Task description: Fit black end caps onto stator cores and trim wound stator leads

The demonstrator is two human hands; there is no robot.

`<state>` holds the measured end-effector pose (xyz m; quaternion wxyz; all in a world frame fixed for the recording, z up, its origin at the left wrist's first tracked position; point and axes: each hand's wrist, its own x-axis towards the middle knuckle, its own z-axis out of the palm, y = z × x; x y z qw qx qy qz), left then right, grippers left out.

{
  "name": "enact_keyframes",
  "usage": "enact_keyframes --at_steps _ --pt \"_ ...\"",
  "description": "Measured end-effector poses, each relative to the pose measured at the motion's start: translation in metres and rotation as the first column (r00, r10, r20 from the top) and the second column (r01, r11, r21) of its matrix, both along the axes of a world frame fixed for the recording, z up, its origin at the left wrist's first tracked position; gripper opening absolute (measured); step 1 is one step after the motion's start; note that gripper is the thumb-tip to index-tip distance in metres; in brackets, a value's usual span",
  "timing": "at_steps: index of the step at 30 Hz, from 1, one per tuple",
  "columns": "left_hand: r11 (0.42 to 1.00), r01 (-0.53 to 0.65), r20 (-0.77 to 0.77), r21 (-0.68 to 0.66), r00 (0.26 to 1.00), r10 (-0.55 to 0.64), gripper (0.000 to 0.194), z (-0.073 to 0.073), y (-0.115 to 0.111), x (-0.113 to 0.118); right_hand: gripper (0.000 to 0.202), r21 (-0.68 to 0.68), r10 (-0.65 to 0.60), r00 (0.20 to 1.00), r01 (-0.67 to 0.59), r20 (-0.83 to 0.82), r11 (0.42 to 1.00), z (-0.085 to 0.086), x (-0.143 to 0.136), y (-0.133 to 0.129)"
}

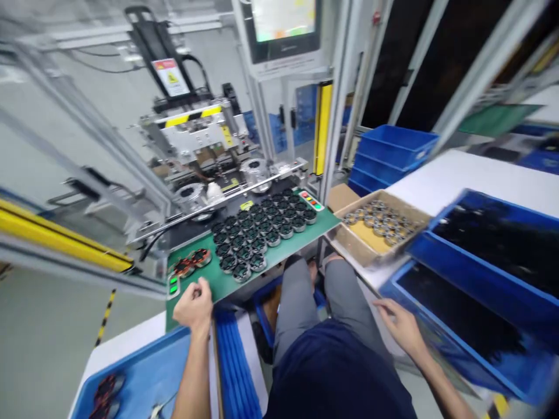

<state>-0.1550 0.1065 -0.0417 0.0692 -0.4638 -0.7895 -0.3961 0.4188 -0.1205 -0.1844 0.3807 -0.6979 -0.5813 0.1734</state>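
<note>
My left hand is closed over the left end of the green work surface, its fingers curled round something small and dark that I cannot make out. Just beyond it lie copper-wound rings. Several dark ring-shaped parts stand in rows on the green surface, to the right of that hand. My right hand hangs beside my right leg, near the edge of a blue bin; its fingers are apart and nothing shows between them.
A machine with metal fixtures stands behind the green surface, below a screen. At right are a cardboard box of metal rings and stacked blue crates. A blue tray sits at lower left.
</note>
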Motion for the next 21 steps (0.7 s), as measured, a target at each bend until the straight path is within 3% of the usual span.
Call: enact_keyframes --at_steps 4,6,8,10,13,15,17,19,21 --pt "0.956 0.154 0.063 0.251 0.983 -0.175 0.048 0.034 -0.005 0.032 0.032 -0.105 0.025 0.997 -0.034 -0.079 0.994 -0.001 -0.013 -0.014" --pt "0.901 0.251 0.052 0.354 0.957 -0.287 0.043 0.055 -0.002 0.065 0.032 -0.121 0.068 0.99 -0.082 -0.122 0.989 0.007 -0.019 -0.01" --pt "0.816 0.42 -0.003 0.397 0.89 -0.457 0.043 0.078 0.008 0.114 0.032 -0.121 0.126 0.98 -0.145 -0.155 0.982 0.019 -0.025 -0.005" --pt "0.687 0.655 -0.078 0.316 0.739 -0.669 0.047 0.1 0.027 0.18 0.032 -0.115 0.178 0.969 -0.2 -0.173 0.973 0.034 -0.027 0.001" --pt "0.4 0.916 -0.14 -0.02 0.394 -0.909 0.043 0.121 0.074 0.302 0.033 -0.102 0.22 0.959 -0.24 -0.178 0.965 0.058 -0.024 0.008" --pt "0.193 0.942 -0.141 -0.273 0.159 -0.977 0.032 0.122 0.111 0.387 0.03 -0.088 0.224 0.96 -0.241 -0.17 0.967 0.078 -0.014 0.011" --pt "0.038 0.859 -0.119 -0.511 -0.026 -0.993 0.02 0.109 0.146 0.465 0.031 -0.071 0.216 0.964 -0.229 -0.156 0.971 0.104 0.003 0.011" --pt "-0.034 0.702 -0.085 -0.711 -0.134 -0.987 0.022 0.087 0.176 0.526 0.032 -0.057 0.192 0.972 -0.201 -0.139 0.978 0.136 0.028 0.004" --pt "-0.053 0.522 -0.059 -0.851 -0.195 -0.979 0.031 0.06 0.201 0.567 0.03 -0.052 0.151 0.98 -0.159 -0.126 0.986 0.174 0.059 -0.008"
